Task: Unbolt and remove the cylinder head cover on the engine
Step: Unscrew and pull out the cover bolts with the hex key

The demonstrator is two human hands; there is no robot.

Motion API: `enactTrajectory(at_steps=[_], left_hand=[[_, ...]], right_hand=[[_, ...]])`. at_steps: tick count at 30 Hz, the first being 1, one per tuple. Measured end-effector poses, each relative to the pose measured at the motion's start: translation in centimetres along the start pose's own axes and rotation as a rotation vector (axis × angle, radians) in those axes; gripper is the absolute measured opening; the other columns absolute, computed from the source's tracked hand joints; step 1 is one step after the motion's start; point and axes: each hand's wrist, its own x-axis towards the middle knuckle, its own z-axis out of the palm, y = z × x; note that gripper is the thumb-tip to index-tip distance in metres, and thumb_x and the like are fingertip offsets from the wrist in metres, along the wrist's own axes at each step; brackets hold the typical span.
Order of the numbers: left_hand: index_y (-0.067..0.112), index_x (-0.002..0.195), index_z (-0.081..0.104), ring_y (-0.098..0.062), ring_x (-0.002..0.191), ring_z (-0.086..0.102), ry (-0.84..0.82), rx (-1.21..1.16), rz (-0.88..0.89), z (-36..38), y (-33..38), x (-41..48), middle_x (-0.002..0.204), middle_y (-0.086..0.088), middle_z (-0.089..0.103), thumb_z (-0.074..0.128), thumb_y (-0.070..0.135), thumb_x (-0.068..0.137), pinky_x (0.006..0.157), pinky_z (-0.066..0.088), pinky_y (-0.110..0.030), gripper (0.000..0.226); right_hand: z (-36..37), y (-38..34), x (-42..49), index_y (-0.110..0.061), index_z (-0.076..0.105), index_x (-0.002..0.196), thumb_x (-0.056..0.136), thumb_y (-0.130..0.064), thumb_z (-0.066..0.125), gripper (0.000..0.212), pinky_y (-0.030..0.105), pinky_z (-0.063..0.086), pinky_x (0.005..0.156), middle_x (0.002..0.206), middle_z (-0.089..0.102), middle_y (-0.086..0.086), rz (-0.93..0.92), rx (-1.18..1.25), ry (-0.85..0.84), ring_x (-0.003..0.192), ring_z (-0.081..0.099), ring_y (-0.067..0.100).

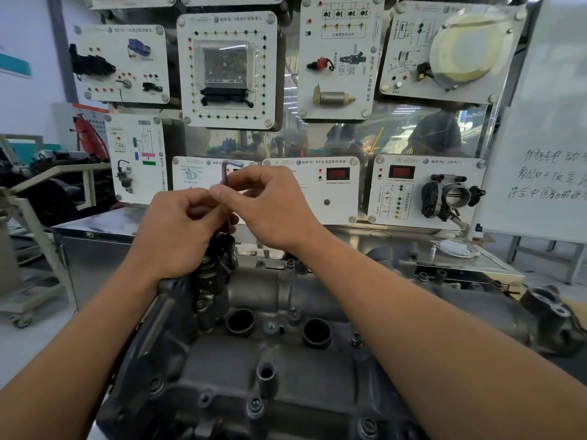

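Note:
The grey cast cylinder head cover point(286, 373) fills the lower middle of the head view, with two round plug wells and several bolts along its edges. A dark L-shaped hex key point(225, 176) stands upright over the cover's far left end, its short arm pointing right at the top. My right hand point(270, 204) pinches the key's shaft between thumb and fingers. My left hand point(178, 230) is curled around the lower shaft, just above a black fitting point(222, 249) on the engine. The key's tip is hidden behind my left hand.
A steel bench point(460, 258) with a white cloth stands behind the engine. Above it hang white training panels with sensors, a throttle body point(451, 196) and red displays. A whiteboard point(540, 154) is at the right, a wheeled frame point(25, 249) at the left.

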Motion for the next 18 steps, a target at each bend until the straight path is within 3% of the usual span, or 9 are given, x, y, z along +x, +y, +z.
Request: enactTrajectory(at_steps=[5,10,15,18], left_hand=[[0.026,0.082,0.074,0.000,0.064,0.071,0.029,-0.052,-0.025,0.19,0.11,-0.05,0.073,0.011,0.076,0.070,0.014,0.089,0.060,0.051,-0.008,0.014],[0.019,0.077,0.073,-0.001,0.058,0.068,0.069,-0.049,-0.036,0.18,0.30,-0.15,0.071,0.008,0.075,0.077,0.014,0.081,0.057,0.053,-0.011,0.008],[0.016,0.070,0.068,0.003,0.048,0.060,0.128,-0.053,-0.061,0.42,0.03,-0.13,0.060,0.011,0.071,0.079,0.012,0.080,0.049,0.046,-0.008,0.015],[0.021,0.078,0.073,0.006,0.056,0.064,0.096,-0.046,-0.045,0.34,-0.16,-0.18,0.064,0.015,0.072,0.076,0.013,0.084,0.053,0.046,-0.006,0.010]], right_hand=[[0.01,0.08,0.07,-0.008,0.075,0.084,0.081,-0.017,0.081,0.011,0.025,0.058,0.072,0.076,0.070,-0.006,0.013,-0.008,0.065,0.072,0.066,0.005],[0.48,0.19,0.06,-0.004,0.075,0.082,0.082,-0.013,0.080,0.011,0.040,0.060,0.076,0.078,0.073,0.003,0.000,-0.002,0.070,0.075,0.070,0.018],[0.78,-0.05,-0.08,-0.001,0.076,0.091,0.089,-0.009,0.071,0.010,0.038,0.059,0.082,0.085,0.075,0.008,0.013,0.018,0.018,0.079,0.070,0.016],[0.94,-0.15,-0.15,0.001,0.075,0.093,0.095,-0.008,0.063,0.015,0.047,0.056,0.087,0.088,0.075,0.016,0.028,0.036,-0.026,0.088,0.071,0.030]])
